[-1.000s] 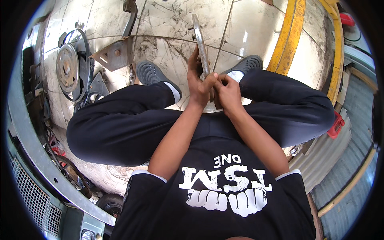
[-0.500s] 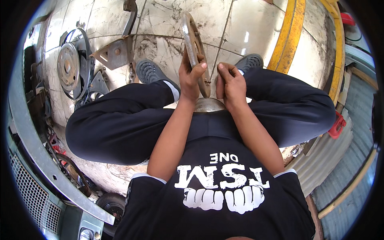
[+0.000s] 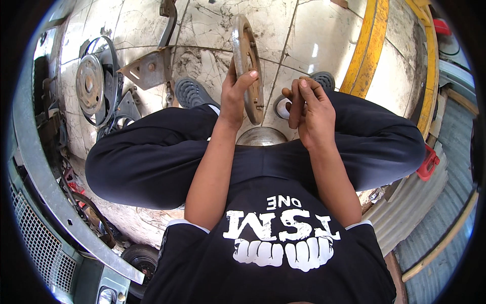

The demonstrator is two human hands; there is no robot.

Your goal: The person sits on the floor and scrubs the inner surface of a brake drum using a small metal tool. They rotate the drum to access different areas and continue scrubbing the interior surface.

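My left hand point(image 3: 235, 96) grips the rim of a worn, round metal disc point(image 3: 240, 61), its thumb lying across the near face. The disc stands on edge, seen almost side-on, with an opening and small lugs on its right face. To the right of the disc and apart from it, my right hand point(image 3: 315, 109) is closed, thumb and fingers pinched together. Whatever the pinch holds, if anything, is too small or hidden to make out. Below the disc, a rounded dull metal piece point(image 3: 262, 136) shows between my thighs, partly covered by my trousers.
On the tiled floor point(image 3: 212, 30) at left lie a rusty pulley wheel point(image 3: 90, 83) with a black belt and an angled metal bracket point(image 3: 147, 68). A yellow metal beam point(image 3: 365, 48) runs at right, near a red container point(image 3: 428, 163) and corrugated sheets point(image 3: 420, 202). A tyre point(image 3: 140, 263) lies lower left.
My right hand has moved away from the disc, to the right, its fingers still pinched. The disc has turned slightly, showing more of its right face, with my left hand still on it.
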